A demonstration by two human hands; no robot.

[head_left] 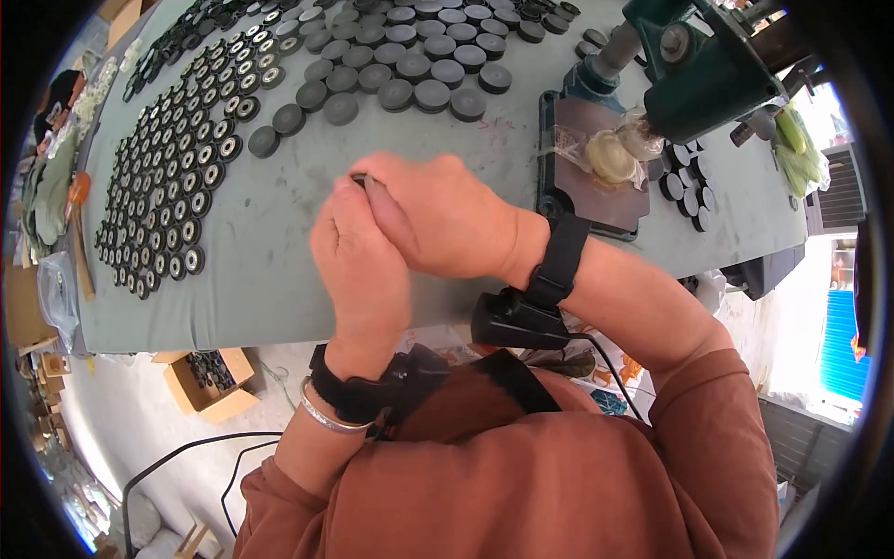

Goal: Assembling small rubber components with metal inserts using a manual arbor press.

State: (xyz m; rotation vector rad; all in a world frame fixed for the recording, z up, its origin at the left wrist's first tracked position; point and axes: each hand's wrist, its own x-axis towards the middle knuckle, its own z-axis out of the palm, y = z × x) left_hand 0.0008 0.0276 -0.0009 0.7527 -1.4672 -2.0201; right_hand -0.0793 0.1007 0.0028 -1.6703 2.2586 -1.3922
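Both my hands are closed together above the near part of the table, my left hand point(360, 247) pressed against my right hand point(447, 214). Between the fingertips shows the edge of a small dark piece point(358, 177); the fingers hide the rest, so its kind cannot be told. Beyond them lie many plain black discs point(395, 94), some stacked or touching. On the left, rows of black rings with metal centres point(191, 231) spread over the green-grey table cover point(270, 298).
A dark green press point(712, 93) stands right of my hands, its base plate point(596, 186) holding a yellowish round block point(610, 156) in clear plastic. More black discs point(687, 202) lie beyond it. Below the table's left edge is an open cardboard box point(233, 405) with dark parts.
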